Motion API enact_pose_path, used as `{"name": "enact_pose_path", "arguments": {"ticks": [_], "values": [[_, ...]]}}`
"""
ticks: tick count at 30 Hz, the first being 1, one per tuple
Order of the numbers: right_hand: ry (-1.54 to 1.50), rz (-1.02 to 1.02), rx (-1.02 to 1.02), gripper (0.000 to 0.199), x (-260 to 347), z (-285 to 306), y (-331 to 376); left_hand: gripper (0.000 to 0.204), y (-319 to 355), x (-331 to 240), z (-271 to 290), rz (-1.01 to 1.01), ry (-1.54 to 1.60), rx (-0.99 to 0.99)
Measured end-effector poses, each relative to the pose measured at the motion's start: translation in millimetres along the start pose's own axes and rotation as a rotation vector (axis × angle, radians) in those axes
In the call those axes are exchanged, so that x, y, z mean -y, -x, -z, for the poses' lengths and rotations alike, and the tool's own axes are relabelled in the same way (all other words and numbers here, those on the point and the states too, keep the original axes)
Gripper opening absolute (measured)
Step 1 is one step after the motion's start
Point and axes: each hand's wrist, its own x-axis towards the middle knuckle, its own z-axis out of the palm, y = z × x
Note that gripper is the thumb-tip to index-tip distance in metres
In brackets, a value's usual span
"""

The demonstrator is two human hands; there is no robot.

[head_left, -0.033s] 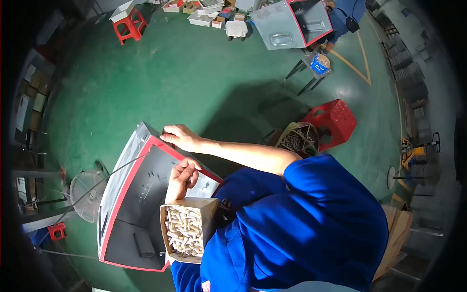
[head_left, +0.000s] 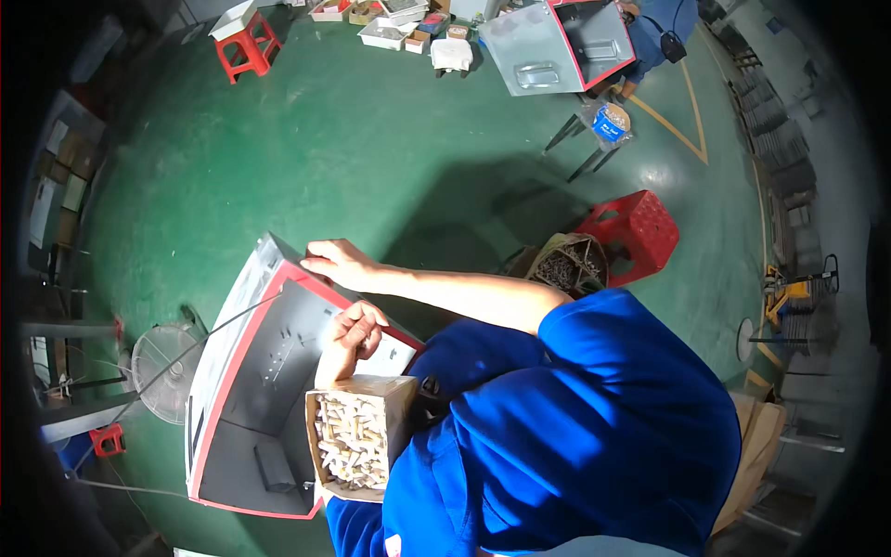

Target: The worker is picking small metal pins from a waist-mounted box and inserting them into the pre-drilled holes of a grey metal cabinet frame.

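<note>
A grey sheet-metal cabinet (head_left: 269,422) with a red rim leans at the left, its open side toward me. My right hand (head_left: 342,265) reaches across to the upper corner. Its bent fingers press together against the outer side panel; whatever they hold is hidden. Just below, in front of the opening, my left hand (head_left: 351,336) is closed with curled fingers, and I cannot see what lies inside them. A cardboard box (head_left: 394,395) full of small pale plug-like pieces (head_left: 351,441) rests against my body, with my left forearm passing behind it.
A red stool (head_left: 640,232) stands to the right beside a container of small metal parts (head_left: 561,269). A standing fan (head_left: 167,371) is at the left. Farther off, a person (head_left: 654,46) works at another grey cabinet (head_left: 538,56); a dark stool (head_left: 585,139) carries a blue-labelled tub (head_left: 611,123).
My right hand and the cabinet's upper corner have shifted very slightly left. The fingers of my left hand have turned a little. The box stays where it was.
</note>
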Motion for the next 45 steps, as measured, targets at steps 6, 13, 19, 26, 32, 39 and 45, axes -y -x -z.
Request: {"name": "enact_pose_path", "arguments": {"ticks": [6,13,19,26,32,39,45], "values": [[-0.042,0.073,0.119,0.034,-11.9,-33.9,-14.1,0.022,-0.5,-11.6,-5.6,0.047,-0.052,-0.038],[-0.230,-0.081,0.518,0.033,29.1,-23.0,-30.0,0.025,6.3,-34.8,-10.4,0.054,-0.011,-0.319],[-0.090,0.054,0.441,0.017,75.6,18.1,-22.5,0.053,5.2,-26.5,-6.3,-0.001,0.233,-0.516],[0.928,0.580,0.540,0.023,122.5,33.2,25.5,0.064,-2.1,-14.7,-7.0,-0.133,0.422,-0.442],[1.016,0.351,0.522,0.023,147.8,22.1,68.5,0.068,-0.3,-23.1,-12.0,0.000,0.434,-0.177],[1.326,0.209,0.152,0.016,201.4,18.5,121.6,0.079,0.8,-63.2,-55.1,0.183,0.260,-0.016],[1.361,0.215,-0.111,0.025,227.7,36.3,142.0,0.066,-1.6,-96.2,-105.3,0.122,0.315,0.146]]}}
